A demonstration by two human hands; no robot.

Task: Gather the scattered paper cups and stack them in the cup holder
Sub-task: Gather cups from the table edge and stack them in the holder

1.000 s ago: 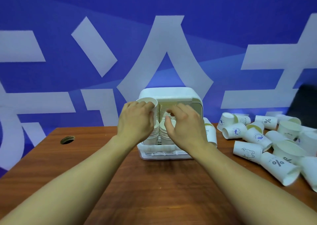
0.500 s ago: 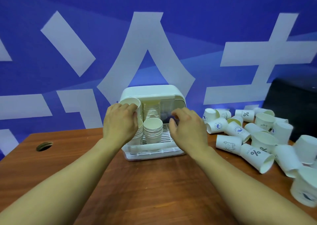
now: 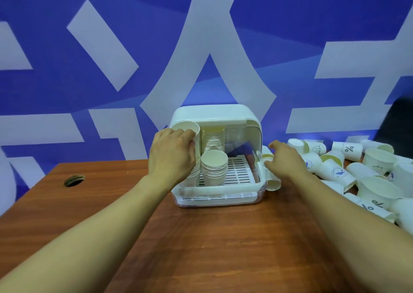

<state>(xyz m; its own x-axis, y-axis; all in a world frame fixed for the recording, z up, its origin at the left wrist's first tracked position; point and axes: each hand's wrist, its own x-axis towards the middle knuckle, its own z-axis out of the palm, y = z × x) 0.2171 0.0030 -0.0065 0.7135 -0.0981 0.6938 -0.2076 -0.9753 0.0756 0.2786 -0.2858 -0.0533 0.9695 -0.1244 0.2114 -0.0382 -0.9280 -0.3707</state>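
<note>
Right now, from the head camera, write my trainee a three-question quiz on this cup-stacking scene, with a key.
1. True or false: the left hand grips the tall cup stack at the left of the cup holder.
2. Which side of the cup holder do the scattered cups lie on? A) left B) right C) in front
3. Fill in: the right hand reaches, open, toward cups beside the holder's ____ wall.

Key: 1 true; 2 B; 3 right.

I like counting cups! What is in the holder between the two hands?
In the head view, a short cup stack stands between the left hand and right hand, with bare slatted tray beside it.
</note>
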